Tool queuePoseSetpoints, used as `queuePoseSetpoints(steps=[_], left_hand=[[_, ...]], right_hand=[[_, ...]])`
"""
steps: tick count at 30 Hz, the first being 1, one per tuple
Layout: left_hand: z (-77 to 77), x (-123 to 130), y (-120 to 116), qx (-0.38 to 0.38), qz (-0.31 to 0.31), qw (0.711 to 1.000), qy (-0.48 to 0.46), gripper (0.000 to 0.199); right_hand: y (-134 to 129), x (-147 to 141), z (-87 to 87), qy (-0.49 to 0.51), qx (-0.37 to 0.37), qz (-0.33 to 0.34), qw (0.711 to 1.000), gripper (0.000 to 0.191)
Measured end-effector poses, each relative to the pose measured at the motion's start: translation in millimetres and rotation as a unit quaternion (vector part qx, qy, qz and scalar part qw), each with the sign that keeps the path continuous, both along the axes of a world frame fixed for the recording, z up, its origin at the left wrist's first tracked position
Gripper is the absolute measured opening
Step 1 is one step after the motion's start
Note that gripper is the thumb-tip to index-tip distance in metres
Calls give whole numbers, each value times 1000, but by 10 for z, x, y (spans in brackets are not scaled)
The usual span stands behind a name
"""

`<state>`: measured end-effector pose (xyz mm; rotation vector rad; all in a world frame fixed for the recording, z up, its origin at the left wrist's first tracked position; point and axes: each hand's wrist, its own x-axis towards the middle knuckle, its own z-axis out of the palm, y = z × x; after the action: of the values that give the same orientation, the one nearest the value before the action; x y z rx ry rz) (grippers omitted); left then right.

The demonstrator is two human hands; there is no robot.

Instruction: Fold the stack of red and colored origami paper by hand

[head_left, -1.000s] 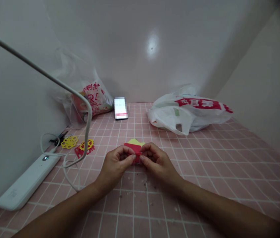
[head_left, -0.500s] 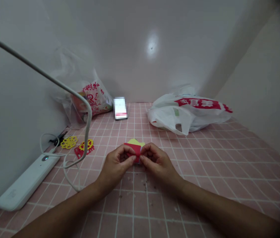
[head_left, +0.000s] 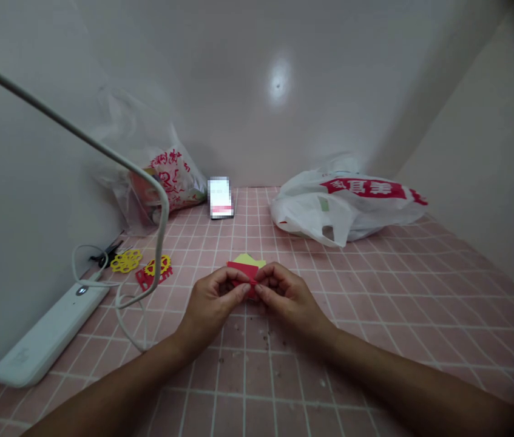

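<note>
Between my two hands is a small piece of red paper [head_left: 242, 267], pinched by the thumb and fingers of each. My left hand [head_left: 216, 294] grips its left and lower part. At its right edge the thumb and fingertips of my right hand [head_left: 289, 296] press together, almost touching the left fingertips. Part of the paper is hidden behind the fingers, so its folds cannot be made out there. Just beyond it, pale yellow paper [head_left: 248, 260] shows above the red sheet.
Left lie yellow cut-out shapes [head_left: 126, 261], a red toothed piece [head_left: 146, 279] and a white power bank [head_left: 51, 337]. A white cable [head_left: 162, 224] arches across the left. Behind stand a lit phone [head_left: 221, 197], a clear plastic bag [head_left: 177, 182] and a white plastic bag [head_left: 311, 212].
My right fingertips have shifted slightly left, closer to my left ones. The pale strip that showed at the red paper's right edge is no longer visible.
</note>
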<state>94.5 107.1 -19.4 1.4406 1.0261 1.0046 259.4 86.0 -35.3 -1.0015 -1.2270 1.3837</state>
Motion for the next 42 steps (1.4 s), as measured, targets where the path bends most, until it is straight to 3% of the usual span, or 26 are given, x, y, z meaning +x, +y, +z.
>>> queuePoseSetpoints(steps=[7,15,22,42], left_hand=[[-1,-6,-3,25,-1,999,46,6],[-3,-13,-3,25,-23,998,54,7],[13,-19,-14,41,-36,997,61,8],[-16,-7,17,-34,-9,999,25,12]], right_hand=[[3,7,-35,11,3,14,1000,14],[19,13,-20,79,-86,44,992,24],[46,29,-21,118,-112,74,984,25],[20,23,9,50,-74,70,994,24]])
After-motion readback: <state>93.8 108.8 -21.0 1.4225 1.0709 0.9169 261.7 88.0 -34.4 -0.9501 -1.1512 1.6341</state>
